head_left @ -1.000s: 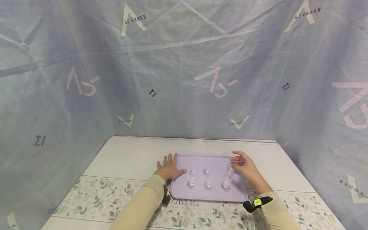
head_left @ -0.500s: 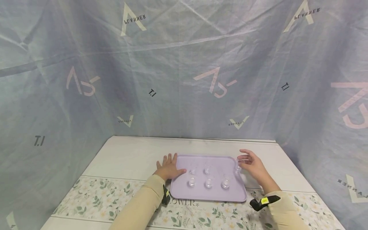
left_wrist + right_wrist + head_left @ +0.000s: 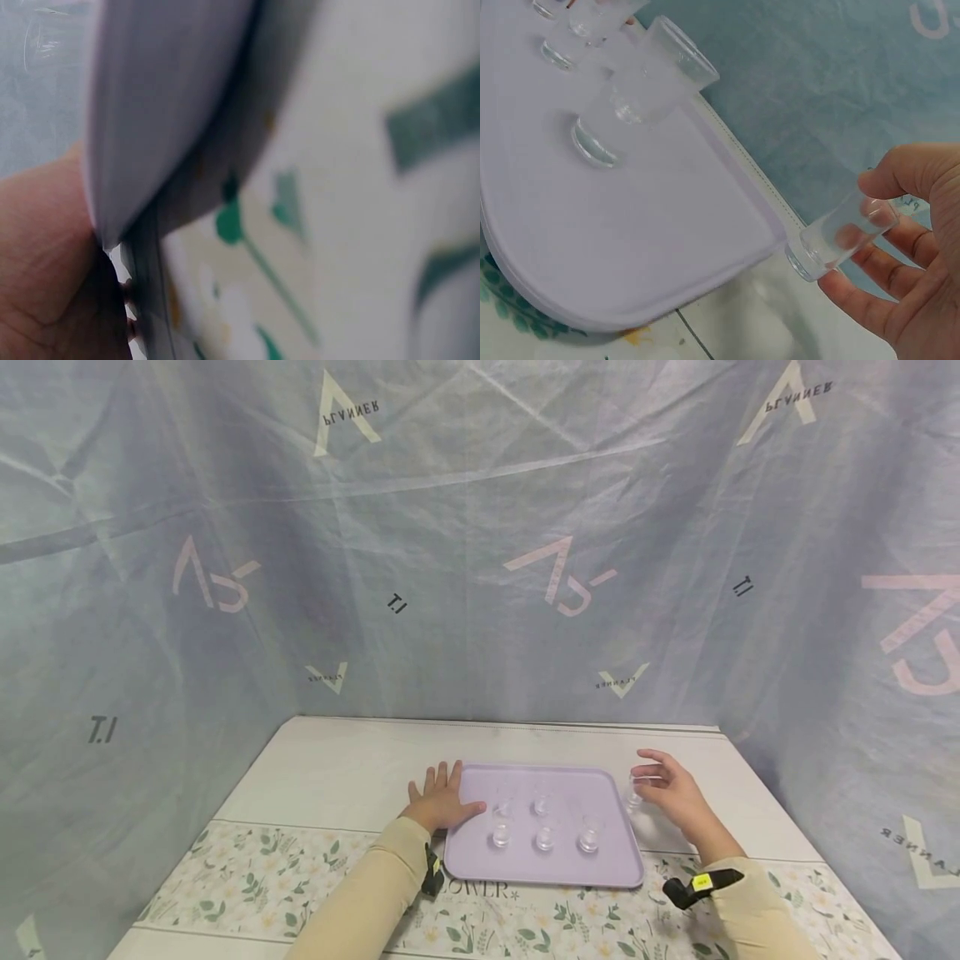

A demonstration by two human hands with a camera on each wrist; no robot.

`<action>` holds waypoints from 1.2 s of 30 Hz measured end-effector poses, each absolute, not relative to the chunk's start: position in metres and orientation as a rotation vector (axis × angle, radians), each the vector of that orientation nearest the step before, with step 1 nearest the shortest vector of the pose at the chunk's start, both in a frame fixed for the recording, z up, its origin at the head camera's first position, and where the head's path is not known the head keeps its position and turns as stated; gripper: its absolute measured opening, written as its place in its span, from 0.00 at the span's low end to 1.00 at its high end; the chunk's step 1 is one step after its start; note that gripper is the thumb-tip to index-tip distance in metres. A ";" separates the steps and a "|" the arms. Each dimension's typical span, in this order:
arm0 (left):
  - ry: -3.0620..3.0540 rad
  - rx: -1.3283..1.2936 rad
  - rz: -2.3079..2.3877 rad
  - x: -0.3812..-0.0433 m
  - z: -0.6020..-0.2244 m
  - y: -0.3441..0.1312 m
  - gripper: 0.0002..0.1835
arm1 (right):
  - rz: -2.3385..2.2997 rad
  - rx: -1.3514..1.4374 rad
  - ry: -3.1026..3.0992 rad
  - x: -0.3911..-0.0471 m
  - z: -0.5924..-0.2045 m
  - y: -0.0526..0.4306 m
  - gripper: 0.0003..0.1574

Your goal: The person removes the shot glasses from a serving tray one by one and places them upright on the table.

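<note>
A lilac tray [image 3: 517, 868] lies on the table and bears several small clear shot glasses [image 3: 588, 838], standing upright in two rows. My left hand [image 3: 441, 803] rests at the tray's left edge, fingers spread and thumb over the rim. In the left wrist view, the tray's side [image 3: 157, 97] stands close beside that hand [image 3: 45, 255]. Past the tray's right edge, my right hand [image 3: 675, 795] holds another shot glass [image 3: 844, 234] between thumb and fingers. The right wrist view shows this glass as see-through, near the tray's corner, with fingers visible through its wall.
The white table [image 3: 360, 760] has a floral printed band [image 3: 255, 868] along the front, partly under the tray. A grey-blue curtain [image 3: 465, 635] with printed letters hangs behind and on both sides. The nearest glass on the tray [image 3: 600, 142] stands left of the held one.
My right hand has carried a shot glass from the tray's back right, over the rim, to the table's right side. The left hand has stayed in place.
</note>
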State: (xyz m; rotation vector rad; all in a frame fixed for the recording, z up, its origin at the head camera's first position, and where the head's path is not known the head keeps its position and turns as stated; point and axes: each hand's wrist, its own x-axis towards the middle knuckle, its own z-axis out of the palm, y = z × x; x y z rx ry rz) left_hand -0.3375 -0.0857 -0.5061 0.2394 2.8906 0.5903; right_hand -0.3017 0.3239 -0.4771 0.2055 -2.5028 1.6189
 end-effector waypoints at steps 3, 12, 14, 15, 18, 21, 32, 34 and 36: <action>2.894 0.238 0.567 -0.333 -0.499 -0.085 0.54 | 1.589 0.154 -2.531 -0.303 -0.479 0.327 0.39; 2.887 0.227 0.603 -0.342 -0.515 -0.084 0.57 | 1.561 0.107 -2.553 -0.303 -0.485 0.330 0.39; 2.885 0.219 0.603 -0.344 -0.519 -0.084 0.57 | 1.573 0.119 -2.542 -0.303 -0.487 0.331 0.39; 2.887 0.218 0.607 -0.345 -0.520 -0.084 0.57 | 1.578 0.126 -2.537 -0.303 -0.488 0.331 0.39; 2.895 0.222 0.611 -0.347 -0.521 -0.085 0.57 | 1.579 0.133 -2.533 -0.302 -0.486 0.330 0.39; 2.890 0.221 0.605 -0.348 -0.522 -0.086 0.57 | 1.572 0.136 -2.539 -0.303 -0.490 0.332 0.39; 2.872 0.220 0.595 -0.343 -0.513 -0.086 0.56 | 1.627 0.170 -2.492 -0.306 -0.503 0.336 0.40; 2.879 0.229 0.586 -0.340 -0.508 -0.086 0.55 | 1.616 0.173 -2.492 -0.305 -0.503 0.335 0.40; 2.889 0.237 0.585 -0.337 -0.503 -0.086 0.55 | 1.599 0.178 -2.502 -0.305 -0.502 0.334 0.40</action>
